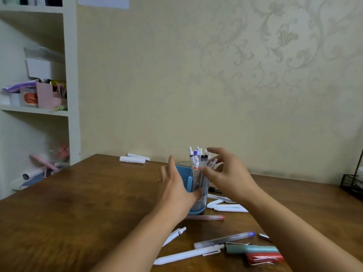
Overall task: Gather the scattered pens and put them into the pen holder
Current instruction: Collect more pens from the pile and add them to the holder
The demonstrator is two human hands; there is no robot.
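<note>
Head view
Pen holder: blue round cup on the wooden table, standing between both hands, at 3 o'clock of the left hand and 9 o'clock of the right.
Pens in holder: upright bundle of white plastic barrels with black, blue and red tips, poking above the rim, just beside the right fingertips.
Left hand: palm turned toward the cup's left wall, fingers straight and relaxed, thumb lying against the cup's front; holding nothing; thin gold ring on one finger.
Right hand: fingers spread and loosely bent around the pen tops; blurred, so cannot tell whether any pen is pinched.
Loose pens: red-tipped clear pen at 6 o'clock of the cup, touching its base; white pen at 7 o'clock; long white pen and blue-tipped clear pen nearer the front edge; teal pen and glossy red pen at 5 o'clock, side by side.
White caps: smooth tapered pieces at 3 o'clock of the cup.
Paper rolls: white, at the table's far edge, 11 o'clock.
</note>
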